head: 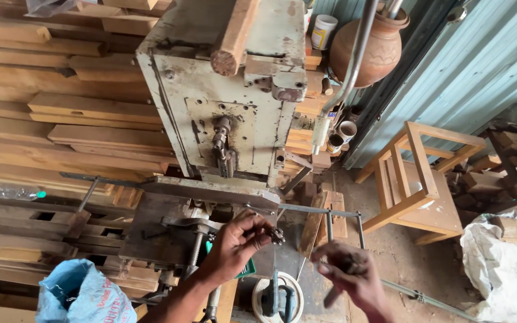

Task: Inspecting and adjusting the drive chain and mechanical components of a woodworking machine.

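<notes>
Lower centre of frame: my left hand (234, 242) is pinching a small dark metal part (277, 235) at its fingertips, just below the machine's steel plate (210, 191). Lower right: my right hand (351, 275) is closing around a dark tool (332, 294), blurred, near the part but apart from it.

Head view, steeply downward, probably close.

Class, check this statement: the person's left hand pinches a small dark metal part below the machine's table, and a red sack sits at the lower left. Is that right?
Not quite. In the head view the sack is blue, not red. The left hand does pinch a small dark metal part below the machine's table.
</notes>
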